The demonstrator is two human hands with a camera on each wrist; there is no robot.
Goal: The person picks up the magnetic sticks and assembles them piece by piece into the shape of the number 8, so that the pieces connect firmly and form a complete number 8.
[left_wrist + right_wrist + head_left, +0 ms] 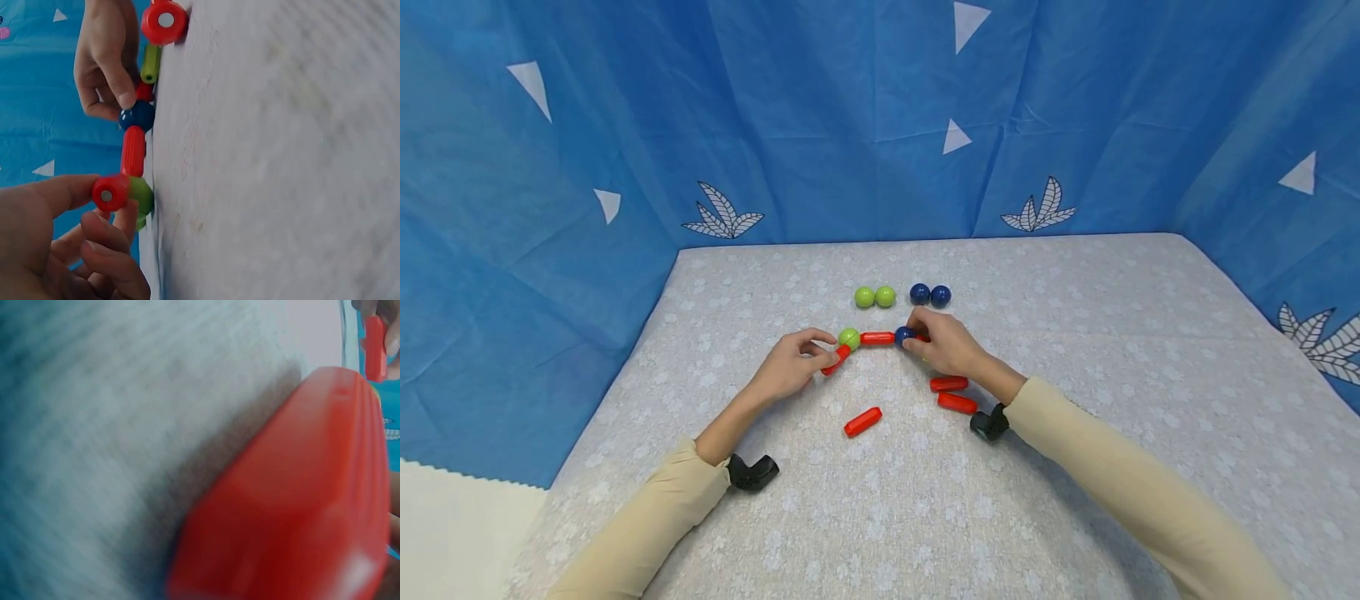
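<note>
A red rod [877,338] lies between a green ball [849,337] and a blue ball [905,336]. My left hand [792,364] pinches a second red rod [837,360] that meets the green ball at an angle; the left wrist view shows its round end [106,196] between thumb and finger. My right hand [947,342] grips the blue ball with thumb and fingertips. Beyond that ball, in the left wrist view, are another red piece [144,92] and a green rod [150,64], mostly hidden from the head view.
Two green balls [876,297] and two blue balls [930,295] stand farther back. Two red rods [952,393] lie below my right hand, one of them large in the right wrist view [287,500]. Another red rod [862,422] lies nearer, between my arms. Blue cloth [850,125] hangs behind.
</note>
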